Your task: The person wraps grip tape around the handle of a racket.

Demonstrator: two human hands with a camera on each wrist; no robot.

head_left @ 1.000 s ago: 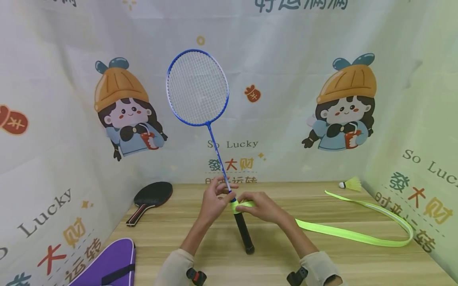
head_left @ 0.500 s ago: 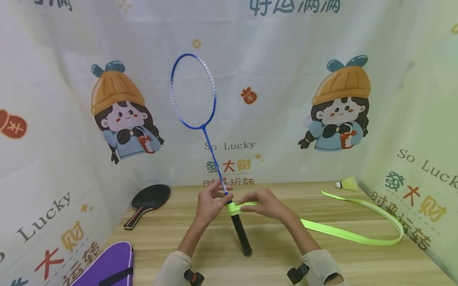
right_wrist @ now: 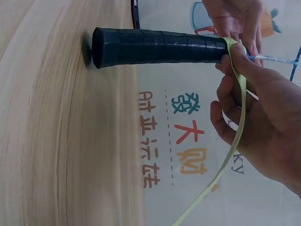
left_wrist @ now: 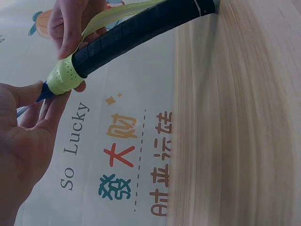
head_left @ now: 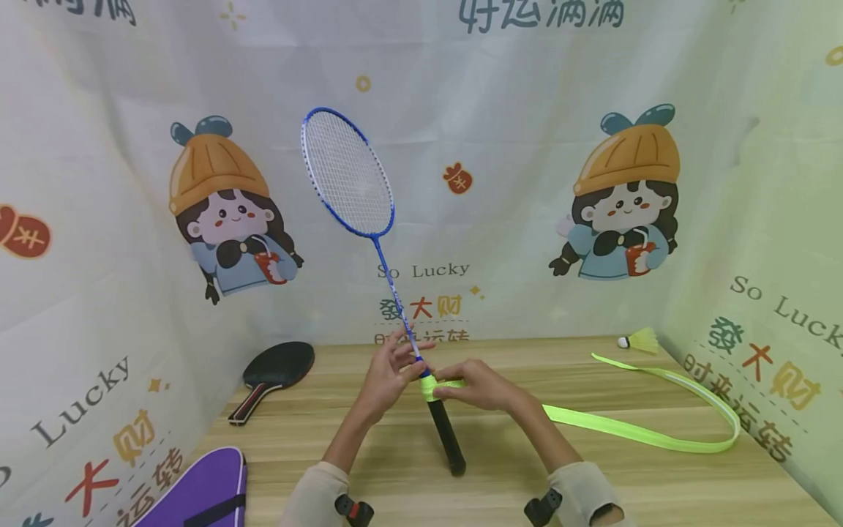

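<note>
A blue and white badminton racket is held upright at a lean, head up and to the left. Its black handle points down toward the table. My left hand pinches the racket between thumb and fingers at the blue cone just above the handle. Bright yellow-green grip tape, dotted with small holes, is wound round the top of the handle. With thumb and fingers my right hand pinches this tape against the handle top. From there the loose tape runs down past my right palm and curves across the table to the right.
A black table tennis bat lies at the back left of the wooden table. The purple racket bag is at the front left. A yellow shuttlecock lies at the back right. Printed cloth hangs round the back and sides.
The racket has turned about its shaft, and its head now leans further left. My right hand drew slightly away with the tape, then came back against the handle.
</note>
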